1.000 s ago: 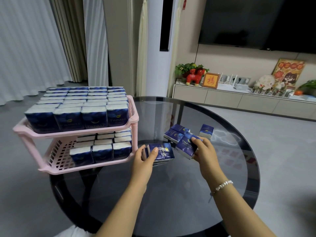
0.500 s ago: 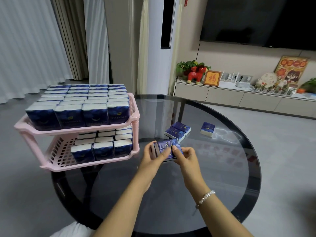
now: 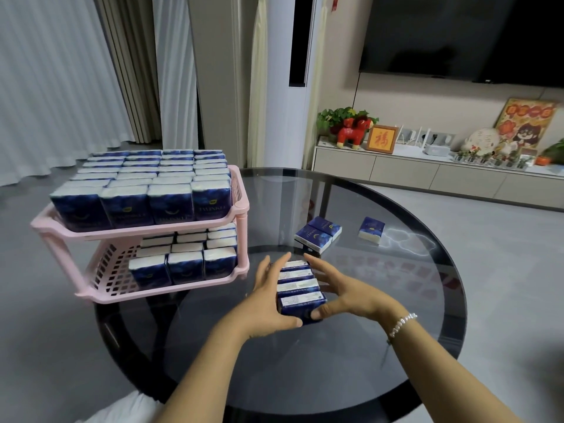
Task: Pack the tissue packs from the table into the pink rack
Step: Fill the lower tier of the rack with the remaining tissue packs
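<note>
A row of several blue tissue packs [image 3: 297, 285] stands on edge between my hands over the round glass table [image 3: 305, 386]. My left hand [image 3: 265, 300] presses its left side and my right hand [image 3: 351, 294] its right side, both thumbs hooked round the nearest pack. The two-tier pink rack [image 3: 146, 232] stands at the table's left edge. Its upper tier is filled with packs [image 3: 146, 184]; the lower tier holds packs [image 3: 183, 264] on its right part, and the left part is bare. Two packs [image 3: 317, 235] lie side by side beyond my hands, and a single pack [image 3: 370, 229] lies further right.
The rack overhangs the table's left rim, with grey floor below. A white cabinet [image 3: 406, 172] with ornaments and a dark television [image 3: 457, 35] stand behind the table. Curtains [image 3: 61, 71] hang at the back left.
My right hand brought its pack over to the packs in my left hand. Both hands have turned the gathered packs on edge and now squeeze them into one row nearer to me.
</note>
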### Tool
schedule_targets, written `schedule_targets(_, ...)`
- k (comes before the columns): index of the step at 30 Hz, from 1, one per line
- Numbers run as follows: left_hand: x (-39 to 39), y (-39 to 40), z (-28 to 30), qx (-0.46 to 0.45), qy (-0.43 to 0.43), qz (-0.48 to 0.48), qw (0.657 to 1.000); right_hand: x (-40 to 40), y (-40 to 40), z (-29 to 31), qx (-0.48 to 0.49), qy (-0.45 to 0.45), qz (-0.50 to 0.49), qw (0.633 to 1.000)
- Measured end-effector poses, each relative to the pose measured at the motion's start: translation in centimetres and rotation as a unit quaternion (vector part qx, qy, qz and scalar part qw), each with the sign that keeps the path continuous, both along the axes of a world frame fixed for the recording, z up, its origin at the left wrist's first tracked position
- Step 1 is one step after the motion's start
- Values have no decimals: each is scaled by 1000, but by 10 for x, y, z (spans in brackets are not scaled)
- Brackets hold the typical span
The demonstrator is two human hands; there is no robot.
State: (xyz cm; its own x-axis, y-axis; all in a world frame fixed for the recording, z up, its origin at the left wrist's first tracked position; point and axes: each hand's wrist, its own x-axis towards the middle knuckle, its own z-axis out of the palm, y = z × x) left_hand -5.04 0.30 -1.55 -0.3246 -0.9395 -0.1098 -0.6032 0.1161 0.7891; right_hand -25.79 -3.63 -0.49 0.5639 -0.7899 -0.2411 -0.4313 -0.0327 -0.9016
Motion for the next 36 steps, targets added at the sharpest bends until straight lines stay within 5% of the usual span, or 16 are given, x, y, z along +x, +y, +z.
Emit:
schedule_targets(15, -6, 5, -3, -25, -21, 17, 999, 4, -7, 3, -7, 23, 2, 1000)
schedule_targets(24, 19, 29, 29, -28, 123, 56, 990, 21, 21, 28, 7, -100, -11, 995)
schedule_targets(36, 117, 85, 45, -55, 191, 143, 970, 127, 54, 65, -146, -30, 63, 987)
